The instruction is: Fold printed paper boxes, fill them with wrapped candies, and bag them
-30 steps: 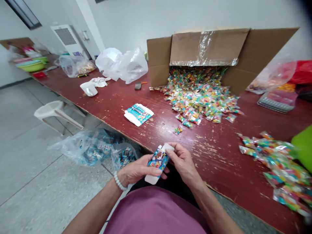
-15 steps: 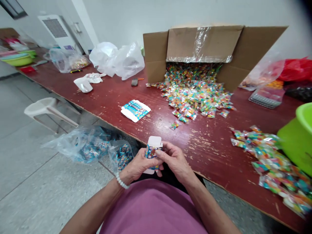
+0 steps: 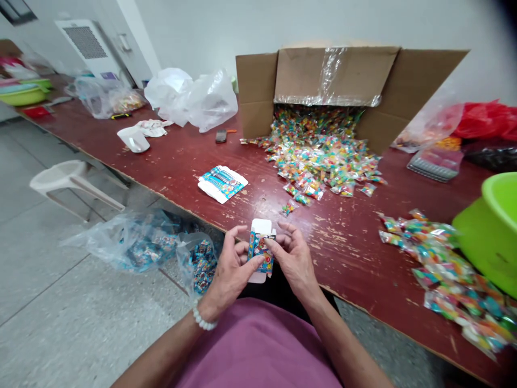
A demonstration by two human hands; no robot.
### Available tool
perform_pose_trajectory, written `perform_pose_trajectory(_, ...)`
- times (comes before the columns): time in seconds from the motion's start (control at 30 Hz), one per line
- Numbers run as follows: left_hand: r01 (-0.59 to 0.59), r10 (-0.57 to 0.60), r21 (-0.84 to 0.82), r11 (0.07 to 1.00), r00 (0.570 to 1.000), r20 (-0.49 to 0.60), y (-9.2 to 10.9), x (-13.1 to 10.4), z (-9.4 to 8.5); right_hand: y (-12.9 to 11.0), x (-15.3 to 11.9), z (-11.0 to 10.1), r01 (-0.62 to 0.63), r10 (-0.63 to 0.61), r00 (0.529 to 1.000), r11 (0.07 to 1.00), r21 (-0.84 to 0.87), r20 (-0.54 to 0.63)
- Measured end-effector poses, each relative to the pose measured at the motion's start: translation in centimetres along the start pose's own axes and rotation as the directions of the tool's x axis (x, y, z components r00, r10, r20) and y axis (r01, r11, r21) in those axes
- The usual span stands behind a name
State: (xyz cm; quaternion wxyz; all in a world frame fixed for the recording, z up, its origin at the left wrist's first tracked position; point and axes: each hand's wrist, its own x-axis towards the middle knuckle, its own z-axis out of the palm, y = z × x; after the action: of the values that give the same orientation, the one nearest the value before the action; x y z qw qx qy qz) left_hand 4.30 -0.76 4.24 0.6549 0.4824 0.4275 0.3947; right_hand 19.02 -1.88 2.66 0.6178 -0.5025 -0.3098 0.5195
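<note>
A small blue printed carton [image 3: 262, 253] with white end flaps standing out at top and bottom is held over the table's front edge. My left hand [image 3: 232, 267] has its thumb on the carton's front and its fingers at the left side. On the right side, my right hand [image 3: 294, 258] pinches the carton near its top corner. Flat blue-and-white printed cartons [image 3: 223, 184] lie on the red table [image 3: 181, 183] in front of my hands. Wrapped colourful candies [image 3: 323, 156] spill from an open cardboard box [image 3: 335, 75] beyond them.
More candy packets [image 3: 456, 264] lie at the right beside a green tub [image 3: 490, 231]. Plastic bags [image 3: 197, 102] and a white scoop [image 3: 133, 140] are at the back left. Below the table edge are bags of blue packets [image 3: 151, 242] and a white stool [image 3: 72, 178].
The carton has turned more upright and shifted slightly right and up. The fingers of my left hand have spread and lifted beside it.
</note>
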Motion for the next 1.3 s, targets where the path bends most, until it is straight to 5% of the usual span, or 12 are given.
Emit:
perform_pose_trajectory(0.17,-0.056,0.051,0.090,0.994,0.997,0.065,0.1,-0.4,0.1,0.7,-0.3,0.0,0.092,-0.090,0.994,0.995,-0.033,0.055)
perform_pose_trajectory(0.33,0.039,-0.042,0.024,0.999,0.988,0.151,-0.1,0.3,-0.6,0.1,0.4,-1.2,-0.029,0.040,0.993,0.995,-0.096,0.113)
perform_pose_trajectory(0.47,0.014,-0.020,0.074,0.997,0.996,0.088,-0.2,0.5,-0.7,-0.6,0.8,-1.2,-0.140,0.134,0.983,0.989,0.043,0.126)
perform_pose_trajectory(0.6,0.017,-0.018,-0.028,0.999,1.000,-0.012,0.0,0.5,-0.4,-0.6,0.8,-1.1,-0.111,0.108,0.972,0.994,0.006,0.208)
perform_pose_trajectory(0.7,0.175,-0.168,-0.163,0.971,0.984,0.053,0.3,0.4,-0.3,-0.4,0.6,-1.2,-0.027,0.039,0.978,0.998,-0.063,0.207)
perform_pose_trajectory(0.8,0.441,-0.386,-0.219,0.871,0.888,0.252,0.3,0.3,-0.3,-0.5,0.3,-1.3,0.121,-0.075,0.976,0.968,-0.221,0.206)
perform_pose_trajectory(0.87,0.510,-0.451,-0.233,0.828,0.852,0.265,0.2,0.3,-0.2,-0.9,0.2,-1.3,0.222,-0.135,0.956,0.913,-0.341,0.259)
perform_pose_trajectory(1.07,0.434,-0.418,-0.161,0.887,0.900,0.123,0.0,0.5,0.3,-1.9,0.4,-1.1,0.142,-0.019,0.952,0.910,-0.390,0.304)
perform_pose_trajectory(1.3,0.361,-0.351,-0.061,0.930,0.926,0.138,-0.3,0.7,0.1,-1.8,1.6,-0.9,0.044,0.057,0.967,0.921,-0.387,0.247)
